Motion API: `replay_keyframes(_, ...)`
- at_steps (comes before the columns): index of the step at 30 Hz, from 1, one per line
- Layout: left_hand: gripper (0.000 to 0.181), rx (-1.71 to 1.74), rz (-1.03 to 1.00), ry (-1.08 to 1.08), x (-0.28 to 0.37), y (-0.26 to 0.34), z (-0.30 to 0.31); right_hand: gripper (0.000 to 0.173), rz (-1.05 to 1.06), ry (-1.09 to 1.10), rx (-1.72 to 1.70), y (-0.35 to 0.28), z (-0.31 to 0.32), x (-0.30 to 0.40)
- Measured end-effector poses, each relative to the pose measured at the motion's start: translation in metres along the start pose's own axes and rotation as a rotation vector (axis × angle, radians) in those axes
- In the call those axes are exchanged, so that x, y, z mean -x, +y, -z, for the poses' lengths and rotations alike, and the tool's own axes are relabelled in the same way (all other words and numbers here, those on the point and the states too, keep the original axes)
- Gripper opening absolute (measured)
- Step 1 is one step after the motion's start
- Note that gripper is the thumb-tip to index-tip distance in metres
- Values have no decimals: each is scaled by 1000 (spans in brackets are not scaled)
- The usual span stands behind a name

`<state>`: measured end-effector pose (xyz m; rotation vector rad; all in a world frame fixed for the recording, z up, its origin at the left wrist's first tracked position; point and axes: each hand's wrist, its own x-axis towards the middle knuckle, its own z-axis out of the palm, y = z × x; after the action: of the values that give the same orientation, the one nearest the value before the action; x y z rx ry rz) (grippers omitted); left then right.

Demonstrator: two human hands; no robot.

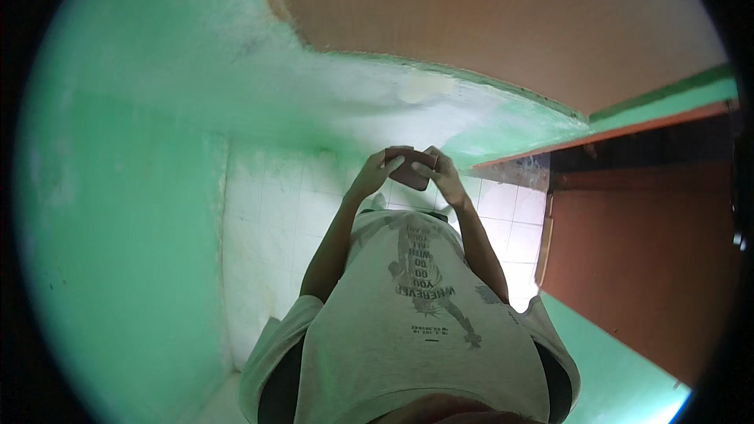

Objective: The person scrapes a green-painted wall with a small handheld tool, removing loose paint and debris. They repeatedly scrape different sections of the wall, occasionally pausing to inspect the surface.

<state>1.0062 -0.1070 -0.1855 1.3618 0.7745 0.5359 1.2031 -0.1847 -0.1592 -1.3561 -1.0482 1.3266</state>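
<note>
In front of my waist, both hands hold a small flat brown item [409, 176] that looks like a wallet. My left hand [372, 175] grips its left side, the thumb lying across the near face. On the other side, my right hand [446, 178] has its thumb on the face and its fingers bent around the upper right edge. A strip along the top is angled differently from the lower part, perhaps a flap or second half. Its far side and most of my fingertips are hidden.
White tiles cover the floor [500, 212] below me. A worn green wall [365, 94] stands ahead and another green wall [129, 218] at left. A large brown panel [471, 23] spans the top. At right is a reddish-brown door [642, 247] beside a dark opening.
</note>
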Motion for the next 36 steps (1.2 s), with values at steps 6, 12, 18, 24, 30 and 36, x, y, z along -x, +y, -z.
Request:
replay_keyframes(6, 31, -33, 8, -178, -12, -9, -2, 41, -57, 61, -115, 44, -20, 19)
replay_keyframes(12, 40, -170, 28, -299, -27, -50, -9, 50, -294, 325, -135, 95, -27, 57)
replay_keyframes(18, 45, 148, 362, -286, -31, -51, -31, 41, -70, 722, -514, 131, 13, 82)
replay_keyframes(24, 47, 61, 461, -285, -49, -60, -22, 28, -7, 1100, -929, 117, 124, 18)
replay_keyframes(30, 47, 103, 430, -163, -39, -48, -19, 40, 170, 1208, -948, 75, 137, -42)
replay_keyframes(36, 50, 15, 452, -137, -27, -38, -40, 40, -127, 1184, -1011, 101, 162, -51)
